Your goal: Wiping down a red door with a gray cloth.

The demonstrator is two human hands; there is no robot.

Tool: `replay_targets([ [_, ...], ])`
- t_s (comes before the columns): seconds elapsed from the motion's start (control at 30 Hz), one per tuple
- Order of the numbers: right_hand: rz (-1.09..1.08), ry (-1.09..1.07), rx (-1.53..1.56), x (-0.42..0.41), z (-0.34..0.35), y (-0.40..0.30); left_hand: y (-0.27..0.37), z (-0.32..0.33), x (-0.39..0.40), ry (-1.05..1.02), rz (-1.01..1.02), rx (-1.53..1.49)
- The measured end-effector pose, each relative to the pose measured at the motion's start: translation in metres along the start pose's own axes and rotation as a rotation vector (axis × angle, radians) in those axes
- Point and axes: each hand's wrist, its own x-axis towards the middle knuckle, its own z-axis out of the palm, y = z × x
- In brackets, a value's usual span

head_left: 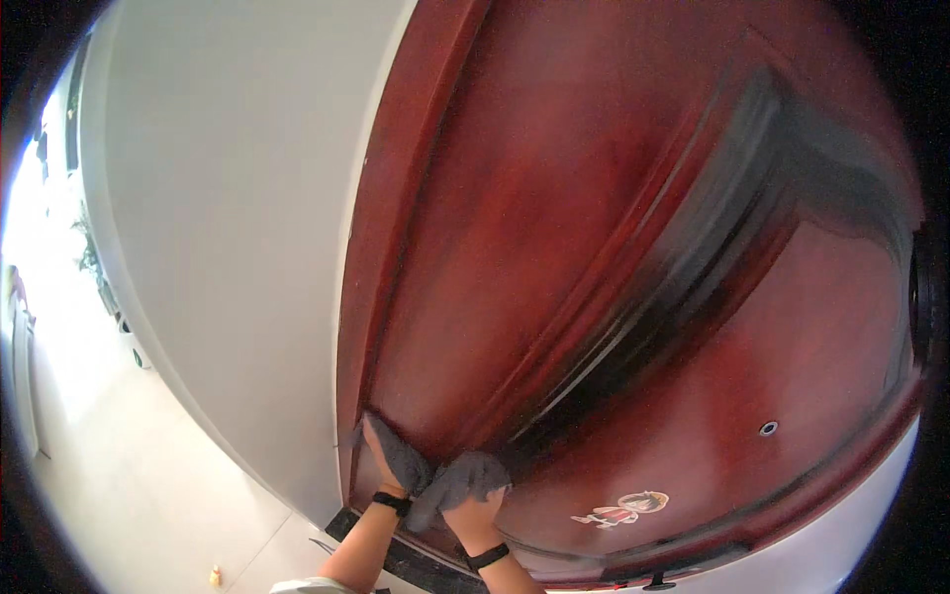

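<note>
Before me is a dark red wooden door [519,223] with a raised panel edged by dark mouldings. My left hand [382,457] holds part of a dark grey cloth [460,479] against the lower door, close to the door frame [386,223]. To its right, my right hand [475,516] grips the same cloth, bunched near the lower end of the moulding. The cloth hides most of the fingers of both hands. Each wrist wears a black band.
A white wall [237,185] runs along the door frame's left side. A cartoon sticker [627,511] and a round peephole [769,428] are on the door. A dark threshold [427,568] lies below. On the pale tile floor [156,475] is a small yellowish object [215,576].
</note>
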Motion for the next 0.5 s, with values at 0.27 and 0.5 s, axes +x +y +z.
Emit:
replay_targets([
  [0.27,0.08,-0.049,0.164,-0.096,0.101,0.025,-0.086,-0.042,-0.019,-0.029,-0.512,-0.606],
  [0.5,0.02,-0.083,-0.028,-0.07,0.05,0.004,-0.071,-0.028,-0.036,-0.006,-0.365,-0.194],
])
